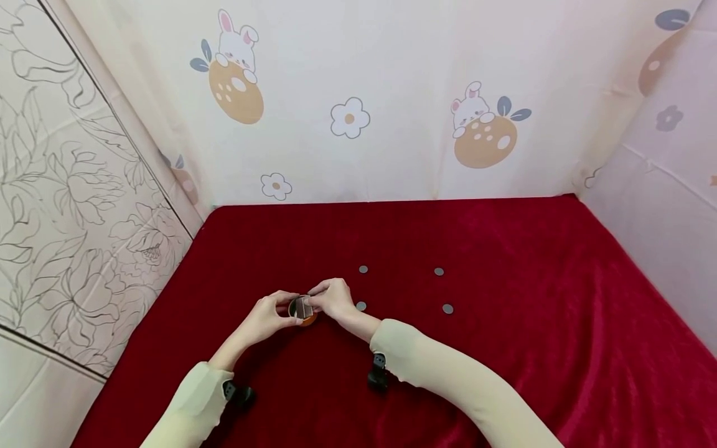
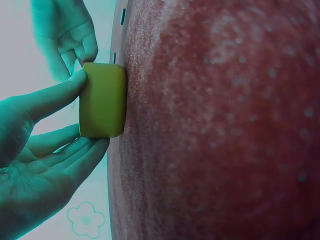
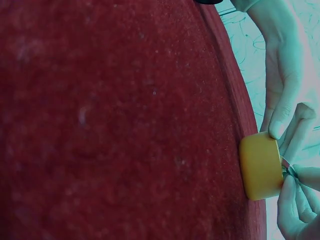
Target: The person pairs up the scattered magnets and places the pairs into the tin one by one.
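A small yellow round container [image 2: 104, 100] stands on the red cloth, its open top facing up. My left hand [image 1: 266, 320] holds it by the sides, with the thumb on one side and the fingers on the other. Over the opening, my right hand [image 1: 337, 301] pinches a small grey, shiny flat-sided piece [image 1: 304, 307]. Its exact kind is unclear, and fingers hide part of it. In the right wrist view the right fingertips are close against the rim of the yellow container [image 3: 262, 167]. What lies inside the container is mostly hidden.
Several grey coin-like discs lie on the red cloth [image 1: 521, 348], among them a far right disc [image 1: 439, 272], a near right disc [image 1: 447, 308] and a far left disc [image 1: 363, 269]. Another disc [image 1: 361, 307] lies beside my right wrist. A patterned curtain [image 1: 403, 162] hangs behind.
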The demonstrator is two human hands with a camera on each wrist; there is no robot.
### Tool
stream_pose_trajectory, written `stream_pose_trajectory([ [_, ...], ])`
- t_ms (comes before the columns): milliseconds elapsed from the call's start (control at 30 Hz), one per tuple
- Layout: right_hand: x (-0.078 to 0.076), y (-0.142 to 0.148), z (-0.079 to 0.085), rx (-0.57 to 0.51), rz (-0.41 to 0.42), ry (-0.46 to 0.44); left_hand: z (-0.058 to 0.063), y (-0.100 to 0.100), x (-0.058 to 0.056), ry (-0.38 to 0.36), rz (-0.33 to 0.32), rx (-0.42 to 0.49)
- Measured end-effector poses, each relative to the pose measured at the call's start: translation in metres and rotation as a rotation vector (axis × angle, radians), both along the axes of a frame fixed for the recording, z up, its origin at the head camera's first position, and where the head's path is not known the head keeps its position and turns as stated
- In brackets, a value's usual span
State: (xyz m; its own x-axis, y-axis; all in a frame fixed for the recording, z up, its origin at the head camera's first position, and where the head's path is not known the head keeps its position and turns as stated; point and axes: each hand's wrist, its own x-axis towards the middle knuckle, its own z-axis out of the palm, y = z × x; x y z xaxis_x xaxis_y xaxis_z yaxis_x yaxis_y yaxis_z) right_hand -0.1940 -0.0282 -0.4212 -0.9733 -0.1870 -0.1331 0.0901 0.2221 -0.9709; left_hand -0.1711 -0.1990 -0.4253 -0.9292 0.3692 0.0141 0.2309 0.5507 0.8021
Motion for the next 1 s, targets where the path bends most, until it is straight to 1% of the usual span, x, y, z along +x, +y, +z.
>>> stream_pose_trajectory([
  [133, -0.001, -0.003, -0.002, 0.098, 0.007, 0.071, 0.017, 0.006, 0.008, -0.004, -0.002, 0.007],
  [200, -0.001, -0.004, -0.002, 0.145, 0.021, 0.113, 0.024, 0.008, 0.010, 0.000, -0.007, 0.003],
  [333, -0.001, -0.002, -0.001, 0.192, 0.069, 0.182, 0.027, 0.010, 0.012, -0.010, -0.012, 0.005],
  [433, 0.001, 0.001, 0.000, 0.186, 0.104, 0.182, 0.027, 0.009, 0.012, -0.017, -0.020, 0.008],
  [600, 0.003, 0.008, -0.001, 0.133, 0.133, 0.120, 0.027, 0.009, 0.012, -0.024, -0.027, 0.017],
  [700, 0.004, 0.014, 0.001, 0.104, 0.173, 0.090, 0.024, 0.009, 0.011, -0.021, -0.029, 0.013],
  [767, 0.005, 0.020, 0.003, 0.100, 0.226, 0.084, 0.017, 0.007, 0.008, -0.023, -0.024, 0.009],
  [833, 0.005, 0.028, 0.006, 0.112, 0.299, 0.098, 0.010, 0.004, 0.005, -0.020, -0.021, -0.011],
  [933, 0.006, 0.042, 0.010, 0.154, 0.418, 0.156, 0.001, -0.002, 0.000, -0.019, -0.016, -0.043],
  [1000, 0.006, 0.052, 0.011, 0.174, 0.488, 0.191, 0.000, -0.003, -0.002, -0.013, -0.023, -0.065],
])
